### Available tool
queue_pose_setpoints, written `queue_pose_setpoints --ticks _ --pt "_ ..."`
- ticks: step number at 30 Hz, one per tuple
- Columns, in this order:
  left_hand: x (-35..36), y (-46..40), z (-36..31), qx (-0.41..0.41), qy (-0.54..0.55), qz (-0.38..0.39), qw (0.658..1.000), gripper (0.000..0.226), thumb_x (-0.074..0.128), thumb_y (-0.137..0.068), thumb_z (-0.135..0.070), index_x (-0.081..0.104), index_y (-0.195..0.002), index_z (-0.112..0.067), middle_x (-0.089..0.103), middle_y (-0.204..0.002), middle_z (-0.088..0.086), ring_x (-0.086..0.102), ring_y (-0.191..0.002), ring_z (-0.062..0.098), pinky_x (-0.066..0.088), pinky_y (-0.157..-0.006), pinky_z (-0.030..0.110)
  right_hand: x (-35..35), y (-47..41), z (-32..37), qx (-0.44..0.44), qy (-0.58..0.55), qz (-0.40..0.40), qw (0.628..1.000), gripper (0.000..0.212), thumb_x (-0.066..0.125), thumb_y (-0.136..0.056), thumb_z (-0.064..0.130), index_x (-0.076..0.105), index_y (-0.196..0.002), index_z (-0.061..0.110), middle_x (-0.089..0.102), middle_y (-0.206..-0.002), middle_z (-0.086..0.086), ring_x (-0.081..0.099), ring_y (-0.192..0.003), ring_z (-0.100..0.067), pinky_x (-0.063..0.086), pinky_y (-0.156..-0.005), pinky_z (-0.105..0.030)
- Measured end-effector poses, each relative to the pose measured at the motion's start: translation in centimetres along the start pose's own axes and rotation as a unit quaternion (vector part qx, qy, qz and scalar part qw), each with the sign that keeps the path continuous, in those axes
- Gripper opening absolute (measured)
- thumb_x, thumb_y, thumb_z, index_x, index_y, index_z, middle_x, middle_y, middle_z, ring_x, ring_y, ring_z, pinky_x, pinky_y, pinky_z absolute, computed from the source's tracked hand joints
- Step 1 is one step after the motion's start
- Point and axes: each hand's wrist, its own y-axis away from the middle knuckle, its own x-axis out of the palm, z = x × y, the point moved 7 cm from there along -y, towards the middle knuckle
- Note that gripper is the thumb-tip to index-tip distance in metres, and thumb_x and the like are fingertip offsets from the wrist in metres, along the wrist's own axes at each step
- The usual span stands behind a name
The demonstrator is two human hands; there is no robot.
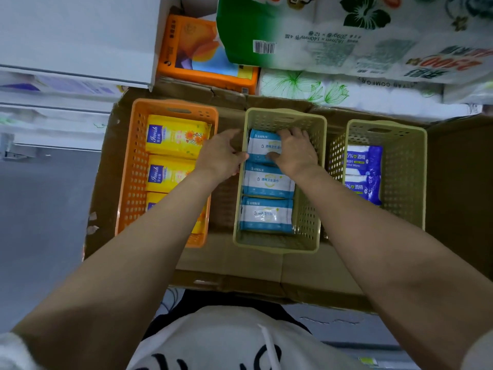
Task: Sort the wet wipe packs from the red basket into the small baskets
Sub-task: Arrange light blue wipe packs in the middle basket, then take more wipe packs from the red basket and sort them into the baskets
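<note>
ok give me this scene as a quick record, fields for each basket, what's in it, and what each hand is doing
orange basket: left; three yellow packs in a row
middle basket: beige; three light blue and white packs, far one under the hands
right basket: beige; two dark blue packs
left hand: at the middle basket's left rim, touching the far pack's edge
right hand: inside the middle basket, gripping the far pack
support: flattened cardboard beneath all three baskets
red basket: not in view
</note>
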Motion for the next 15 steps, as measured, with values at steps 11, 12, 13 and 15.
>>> queue_pose_setpoints --ticks 11,12,13,15 --pt "-8.5 7.9 -1.3 0.068 -0.1 -0.086 0.989 0.042 0.062 -0.094 -0.037 0.059 -0.129 -0.015 0.066 -0.123 0.006 0.061 -0.113 0.024 0.049 -0.088 0.033 -11.6 7.7 3.5 -0.078 -0.01 -0.078 0.994 0.046 0.064 -0.093 0.033 0.056 -0.135 0.019 0.057 -0.135 -0.011 0.047 -0.129 -0.029 0.043 -0.101 -0.039" --pt "-9.8 8.9 -1.3 0.08 -0.108 -0.095 0.986 0.042 0.062 -0.094 -0.038 0.059 -0.129 -0.015 0.065 -0.125 0.006 0.059 -0.115 0.023 0.048 -0.089 0.032 -12.6 9.0 4.2 -0.082 -0.013 -0.096 0.992 0.045 0.064 -0.093 0.032 0.056 -0.135 0.019 0.058 -0.134 -0.011 0.048 -0.127 -0.029 0.044 -0.101 -0.039" --pt "-11.1 10.0 -1.3 0.094 -0.113 -0.107 0.983 0.042 0.062 -0.093 -0.038 0.06 -0.129 -0.016 0.064 -0.126 0.006 0.059 -0.117 0.022 0.048 -0.09 0.034 -13.5 10.3 4.9 -0.087 -0.017 -0.113 0.99 0.045 0.064 -0.093 0.031 0.056 -0.135 0.019 0.058 -0.133 -0.01 0.048 -0.126 -0.029 0.044 -0.101 -0.039" --pt "-14.1 12.4 -0.9 0.129 -0.124 -0.135 0.975 0.042 0.064 -0.092 -0.038 0.061 -0.128 -0.017 0.065 -0.127 0.006 0.059 -0.118 0.023 0.049 -0.094 0.039 -14.9 13.3 6.6 -0.093 -0.032 -0.149 0.984 0.042 0.063 -0.093 0.03 0.057 -0.134 0.021 0.058 -0.134 -0.007 0.047 -0.127 -0.028 0.04 -0.102 -0.038"
